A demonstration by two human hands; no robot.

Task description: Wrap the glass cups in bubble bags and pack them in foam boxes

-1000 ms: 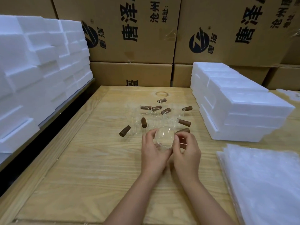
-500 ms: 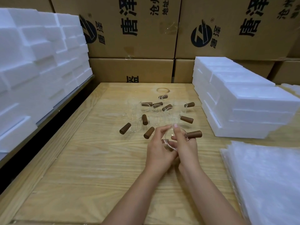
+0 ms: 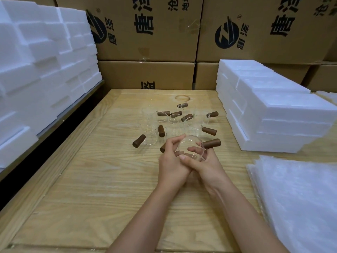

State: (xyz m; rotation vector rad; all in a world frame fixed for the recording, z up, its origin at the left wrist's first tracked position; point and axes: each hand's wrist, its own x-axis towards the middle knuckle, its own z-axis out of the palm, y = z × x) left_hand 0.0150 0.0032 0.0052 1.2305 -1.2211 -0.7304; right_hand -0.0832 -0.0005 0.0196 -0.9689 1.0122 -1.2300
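At centre frame my left hand curls round the left side of the glass cup. My right hand grips it from the right, fingers showing through the glass, so both hold one cup over the table, its brown handle pointing toward the right of frame. The bubble bags lie at lower right, nearer my right hand, so I judge that hand should reach while the left takes the cup alone. The cup's clear wall is hard to trace, the loose cups behind it blur together uncounted, and the bags run off the right edge.
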